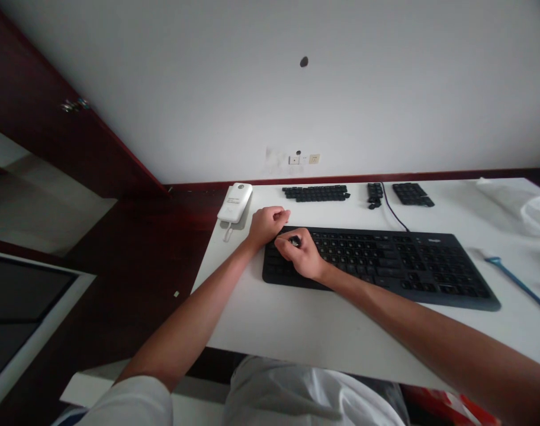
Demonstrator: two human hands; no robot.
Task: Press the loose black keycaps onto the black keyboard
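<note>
A black keyboard (389, 251) lies across the desk with many keycaps off its switches. Over its left part, my right hand (306, 258) is closed, with a small black keycap (295, 241) showing between thumb and curled forefinger. My left hand (266, 226) is curled into a loose fist beside the keyboard's upper left corner; what it holds, if anything, is hidden. Behind the keyboard sit loose black keycaps in rows: a wide block (321, 193), a narrow group (374, 194) and a number-pad block (412, 194).
A white device with a short strap (235, 204) lies at the desk's left edge. A blue stick-like tool (518, 286) rests right of the keyboard, near a crumpled white plastic bag (539, 210). The keyboard cable (393, 210) runs backward. Wall sockets (303, 160) are behind the desk (288, 322).
</note>
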